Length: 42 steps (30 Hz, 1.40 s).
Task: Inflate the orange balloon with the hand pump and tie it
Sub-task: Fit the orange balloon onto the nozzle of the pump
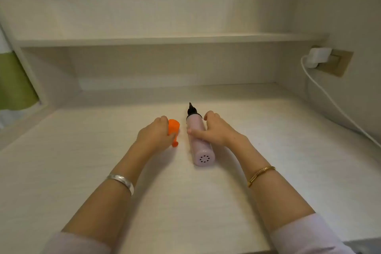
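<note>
Hands curl loosely: left hand (157, 133) on orange balloon (173, 128), right hand (214, 130) around pump (201, 144).

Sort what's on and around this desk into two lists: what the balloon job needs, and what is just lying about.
For the job:
- orange balloon, uninflated, under the left hand
- pink hand pump, lying on the desk, right hand on it

Just there:
- white charger in the wall socket
- its white cable
- shelf
</note>
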Each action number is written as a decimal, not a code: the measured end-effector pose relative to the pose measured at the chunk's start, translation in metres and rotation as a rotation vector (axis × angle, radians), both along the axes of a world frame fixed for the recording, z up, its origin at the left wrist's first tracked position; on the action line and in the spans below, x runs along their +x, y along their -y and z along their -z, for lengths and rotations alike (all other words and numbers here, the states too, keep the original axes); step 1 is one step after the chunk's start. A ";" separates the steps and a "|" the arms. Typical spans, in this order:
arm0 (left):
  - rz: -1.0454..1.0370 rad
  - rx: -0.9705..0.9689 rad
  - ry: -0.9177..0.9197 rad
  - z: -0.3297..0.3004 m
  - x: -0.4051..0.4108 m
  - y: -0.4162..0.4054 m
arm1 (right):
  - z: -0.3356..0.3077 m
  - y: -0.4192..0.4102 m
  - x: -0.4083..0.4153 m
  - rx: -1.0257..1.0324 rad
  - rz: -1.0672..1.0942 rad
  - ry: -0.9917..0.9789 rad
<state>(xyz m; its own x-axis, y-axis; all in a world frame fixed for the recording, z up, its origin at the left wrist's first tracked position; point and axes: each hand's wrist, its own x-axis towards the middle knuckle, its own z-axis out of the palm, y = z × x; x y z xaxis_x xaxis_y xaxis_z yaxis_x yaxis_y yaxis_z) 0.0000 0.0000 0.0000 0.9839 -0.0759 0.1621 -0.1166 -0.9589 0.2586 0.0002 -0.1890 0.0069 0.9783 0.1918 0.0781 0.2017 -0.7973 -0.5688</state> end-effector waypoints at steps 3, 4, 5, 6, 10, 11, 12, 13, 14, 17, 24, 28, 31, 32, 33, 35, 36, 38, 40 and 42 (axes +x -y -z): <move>-0.044 0.058 -0.014 0.000 0.000 0.001 | 0.000 -0.003 -0.001 0.022 0.014 -0.007; -0.054 0.070 -0.019 0.000 -0.001 0.002 | 0.002 -0.005 0.000 0.026 0.011 -0.005; -0.058 0.078 -0.027 0.000 0.000 0.003 | 0.003 -0.006 0.001 0.035 0.007 -0.013; -0.059 0.084 -0.033 0.001 -0.001 0.004 | 0.003 -0.007 0.001 0.041 0.005 -0.019; -0.077 0.085 -0.030 0.000 -0.001 0.006 | 0.003 -0.009 0.003 0.061 0.014 -0.075; -0.081 0.090 -0.038 0.000 0.000 0.007 | 0.004 -0.010 0.004 0.066 0.018 -0.099; -0.084 0.099 -0.045 0.000 0.000 0.008 | 0.004 -0.011 0.005 0.070 0.020 -0.120; -0.085 0.102 -0.051 0.001 0.001 0.008 | 0.004 -0.011 0.005 0.073 0.021 -0.136; -0.085 0.104 -0.058 0.001 0.001 0.009 | 0.005 -0.012 0.005 0.077 0.020 -0.148; -0.088 0.111 -0.067 0.003 0.002 0.010 | 0.004 -0.014 0.005 0.109 0.021 -0.161; -0.119 0.104 -0.103 0.010 0.004 0.014 | 0.003 -0.015 0.005 0.168 0.037 -0.203; -0.141 0.114 -0.130 0.013 0.006 0.018 | 0.002 -0.017 0.004 0.176 0.033 -0.218; -0.159 0.120 -0.153 0.013 0.008 0.021 | 0.000 -0.018 0.002 0.174 0.023 -0.236; -0.163 0.118 -0.159 0.013 0.009 0.022 | 0.000 -0.018 0.002 0.178 0.020 -0.243; -0.166 0.115 -0.162 0.013 0.009 0.023 | -0.001 -0.018 0.001 0.183 0.018 -0.250; -0.167 0.099 -0.158 0.015 0.011 0.024 | -0.002 -0.018 0.001 0.194 0.018 -0.259; -0.168 0.089 -0.153 0.015 0.011 0.024 | -0.002 -0.018 0.000 0.198 0.018 -0.259; -0.177 0.073 -0.142 0.016 0.011 0.024 | -0.002 -0.018 0.000 0.205 0.018 -0.259; -0.186 0.045 -0.133 0.018 0.012 0.022 | -0.003 -0.018 0.000 0.201 0.020 -0.261; -0.195 0.001 -0.124 0.019 0.012 0.021 | -0.003 -0.019 -0.001 0.197 0.021 -0.264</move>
